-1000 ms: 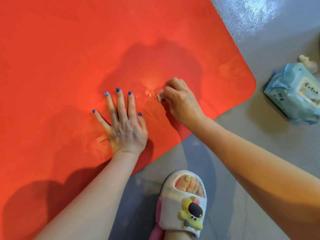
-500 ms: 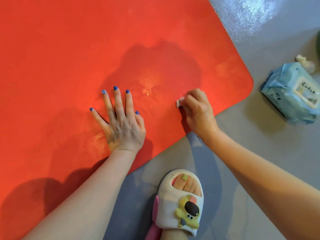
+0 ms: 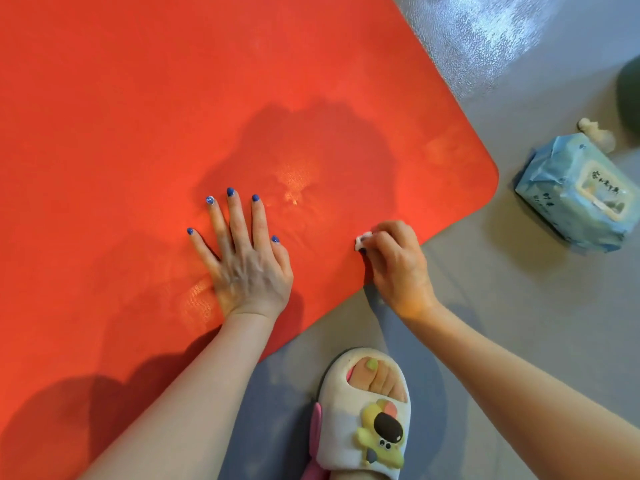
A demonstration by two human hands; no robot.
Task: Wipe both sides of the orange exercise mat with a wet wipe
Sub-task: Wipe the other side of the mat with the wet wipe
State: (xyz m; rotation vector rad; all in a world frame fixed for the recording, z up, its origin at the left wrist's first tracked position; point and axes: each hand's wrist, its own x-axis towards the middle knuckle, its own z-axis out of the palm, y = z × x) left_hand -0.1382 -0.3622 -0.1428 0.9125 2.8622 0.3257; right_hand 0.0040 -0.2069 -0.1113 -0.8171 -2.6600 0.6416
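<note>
The orange exercise mat (image 3: 173, 98) lies flat on the grey floor and fills the left and top of the view. My left hand (image 3: 242, 258) rests palm down on it with fingers spread, near the mat's front edge. My right hand (image 3: 394, 261) grips a small wadded white wet wipe (image 3: 362, 240) and presses it on the mat right at that front edge. Only a corner of the wipe shows past my fingers. A damp sheen marks the mat just beyond my left fingertips.
A light blue pack of wet wipes (image 3: 575, 199) lies on the floor to the right, with a crumpled used wipe (image 3: 595, 133) behind it. My foot in a white slipper (image 3: 363, 417) stands at the mat's front edge. A dark object (image 3: 630, 98) sits at the right border.
My right hand has dragged the wipe from the middle of the mat back toward me and rightward to the front edge. My left hand has stayed pressed in place.
</note>
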